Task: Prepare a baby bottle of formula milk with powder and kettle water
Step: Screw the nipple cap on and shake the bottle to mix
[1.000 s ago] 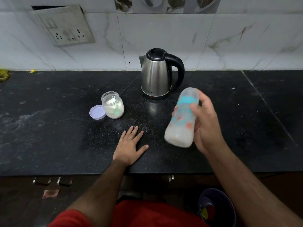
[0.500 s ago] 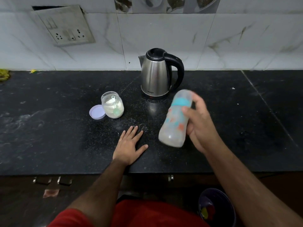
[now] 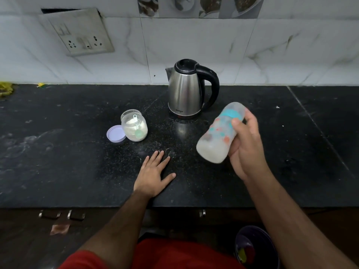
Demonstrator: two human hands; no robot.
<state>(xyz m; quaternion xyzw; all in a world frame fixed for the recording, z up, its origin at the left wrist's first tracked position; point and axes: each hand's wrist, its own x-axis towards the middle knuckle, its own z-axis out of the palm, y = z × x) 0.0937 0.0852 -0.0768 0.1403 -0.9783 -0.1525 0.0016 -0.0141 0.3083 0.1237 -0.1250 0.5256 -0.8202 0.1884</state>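
Note:
My right hand (image 3: pixel 245 150) grips a capped baby bottle (image 3: pixel 219 134) with coloured prints and a teal ring, held tilted above the black counter (image 3: pixel 58 152); it is blurred and holds whitish milk. My left hand (image 3: pixel 153 175) rests flat on the counter near its front edge, fingers spread. A steel kettle (image 3: pixel 184 92) with a black handle stands at the back against the wall. Left of it sits an open jar of white powder (image 3: pixel 135 126) with a scoop inside, and its lilac lid (image 3: pixel 116 133) lies beside it.
A socket plate (image 3: pixel 81 33) hangs on the tiled wall at upper left. Powder dust marks the counter around my left hand. Below the counter edge at lower right stands a dark bin (image 3: pixel 254 247). Yellow scraps (image 3: pixel 5 88) lie at the far left.
The bottle in my right hand has swung back and forth, its base tipping left and down and then back to the right. My left hand has stayed flat on the counter.

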